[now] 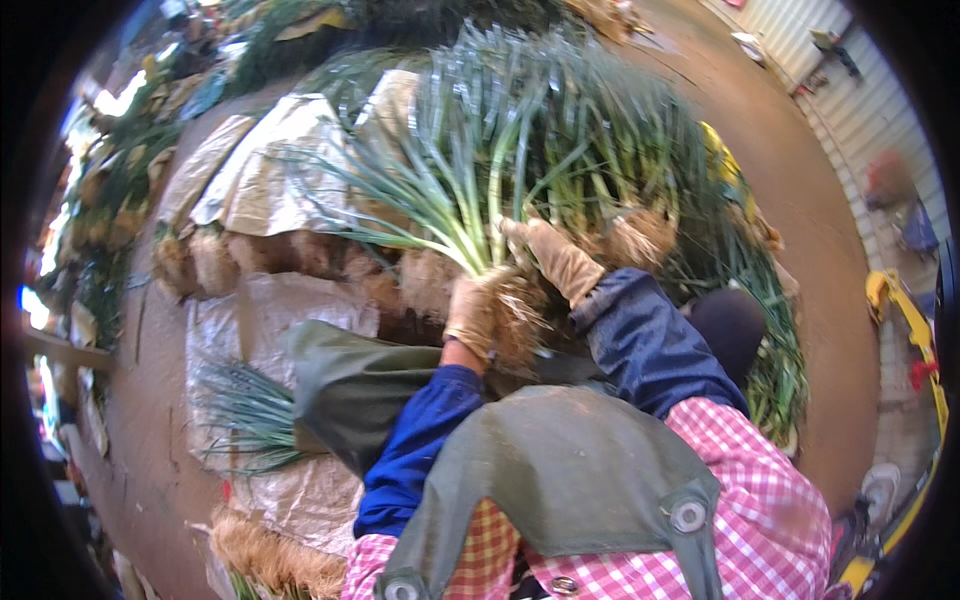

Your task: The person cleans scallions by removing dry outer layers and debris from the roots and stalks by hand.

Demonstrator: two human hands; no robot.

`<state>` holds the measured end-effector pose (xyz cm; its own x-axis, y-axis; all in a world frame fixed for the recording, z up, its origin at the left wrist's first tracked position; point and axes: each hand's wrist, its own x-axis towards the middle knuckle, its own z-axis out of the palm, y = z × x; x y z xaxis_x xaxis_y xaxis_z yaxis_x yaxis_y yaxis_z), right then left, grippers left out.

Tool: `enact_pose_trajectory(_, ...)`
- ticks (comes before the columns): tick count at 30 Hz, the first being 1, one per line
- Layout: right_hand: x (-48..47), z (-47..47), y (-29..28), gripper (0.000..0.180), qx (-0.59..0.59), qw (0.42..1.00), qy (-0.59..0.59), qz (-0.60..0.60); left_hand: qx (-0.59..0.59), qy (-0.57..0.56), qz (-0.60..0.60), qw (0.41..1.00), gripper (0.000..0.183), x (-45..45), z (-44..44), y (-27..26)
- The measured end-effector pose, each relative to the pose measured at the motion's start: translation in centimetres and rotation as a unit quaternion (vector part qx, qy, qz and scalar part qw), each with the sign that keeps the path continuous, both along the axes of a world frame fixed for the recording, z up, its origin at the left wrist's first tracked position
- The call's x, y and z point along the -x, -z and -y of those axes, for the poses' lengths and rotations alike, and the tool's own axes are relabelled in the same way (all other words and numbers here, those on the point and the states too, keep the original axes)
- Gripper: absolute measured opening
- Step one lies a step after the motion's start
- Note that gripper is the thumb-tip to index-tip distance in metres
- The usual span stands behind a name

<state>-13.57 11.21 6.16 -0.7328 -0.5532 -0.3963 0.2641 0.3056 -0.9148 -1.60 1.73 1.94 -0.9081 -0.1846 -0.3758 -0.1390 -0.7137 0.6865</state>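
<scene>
My left hand (472, 311), in a tan glove, is closed around the lower stems of a bunch of green onions (466, 217), just above the roots. The leaves fan out away from me and the roots hang beside my wrist. My right hand (551, 251), also gloved, is at the right side of these stems; whether its fingers grip one is too blurred to tell. Behind it lies a large heap of green onions (622, 142) with pale, stringy roots (641, 236).
Root bundles (214, 259) stick out from under woven sacks (277, 165) at the left. A small bunch of green onions (255, 420) lies on a sheet (315, 495) by my left knee. More roots (277, 559) are at the lower left. Corrugated wall panels (874, 97) stand at the right.
</scene>
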Motion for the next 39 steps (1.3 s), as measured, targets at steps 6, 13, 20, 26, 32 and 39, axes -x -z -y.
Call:
enact_pose_trajectory(6,-1.7,-0.9,-1.1,0.027,0.163,0.96,0.011,0.226,-0.15,0.048,0.004,0.987,0.018,-1.9,-0.2,-4.0)
enact_pose_trajectory(13,-1.2,-1.1,-1.2,0.027,0.143,0.972,0.023,0.182,-0.156,0.065,-0.048,0.984,0.022,-1.1,-0.8,-2.5)
enact_pose_trajectory(20,0.5,-1.3,-0.1,0.022,0.056,0.997,0.027,0.042,-0.01,-0.024,-0.057,0.998,0.024,-0.6,-2.9,0.1)
enact_pose_trajectory(26,1.2,-2.1,0.5,0.033,0.193,0.965,-0.023,0.175,-0.071,-0.02,-0.08,0.994,0.022,-1.0,-2.0,-2.6)
enact_pose_trajectory(32,0.8,-2.1,1.5,0.032,0.2,0.97,-0.006,0.138,-0.107,-0.019,-0.081,0.991,0.02,-2.2,-2.0,-4.2)
enact_pose_trajectory(39,0.4,-1.8,1.5,0.023,0.131,0.981,0.091,0.107,-0.155,-0.035,-0.105,0.982,0.023,-1.6,-2.6,-4.2)
